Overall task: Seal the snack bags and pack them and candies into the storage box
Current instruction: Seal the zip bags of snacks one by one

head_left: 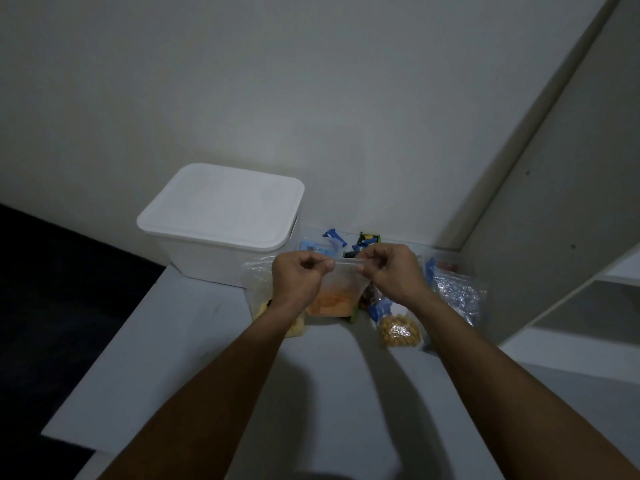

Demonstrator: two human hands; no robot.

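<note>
- The left hand [299,277] and the right hand [389,271] hold a clear zip bag [341,289] up between them, above the white table [194,341], each pinching one end of its top strip with curled fingers and thumb.
- The bag holds orange snack pieces that sag at its bottom; the top strip runs taut from hand to hand.
- Judged from this, the step in hand is sealing this bag; whether the strip is already pressed shut along its length cannot be told.
- The storage box [221,233] stands at the back left of the table against the wall, with its white lid [225,206] on.
- A bag of yellow snacks [258,282] lies under the left wrist, a bag of small brown snacks [400,329] lies to the right, and a crinkled clear bag [455,296] lies further right.
- Wrapped candies [349,242] sit in a loose cluster behind the hands, beside the box.
- The next move likely calls for running the pinch along the strip, then taking the lid off before anything can go in.
</note>
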